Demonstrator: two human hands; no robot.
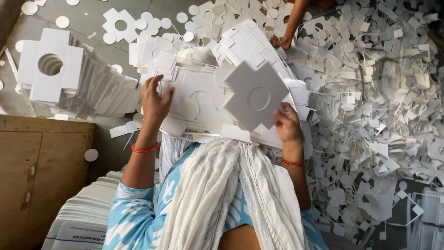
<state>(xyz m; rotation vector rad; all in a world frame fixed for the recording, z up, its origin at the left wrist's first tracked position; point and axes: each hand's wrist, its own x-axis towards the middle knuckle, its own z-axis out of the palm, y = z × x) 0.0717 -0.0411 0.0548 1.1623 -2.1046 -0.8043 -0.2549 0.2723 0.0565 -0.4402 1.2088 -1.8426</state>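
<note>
My right hand (287, 124) grips a white cross-shaped card cutout (256, 96) with a scored circle in its middle, held up tilted above my lap. My left hand (155, 99) rests with fingers spread on a white die-cut card sheet (196, 95) lying across my lap. Both wrists wear orange thread bands. A white scarf (217, 194) and blue patterned sleeves cover the lower view.
A fanned stack of cross-shaped cutouts with round holes (69, 78) stands at left. White card scraps (379, 115) heap at right. Loose card discs (152, 23) litter the floor. Another person's hand (282, 41) reaches in at top. A wooden cabinet (37, 171) sits lower left.
</note>
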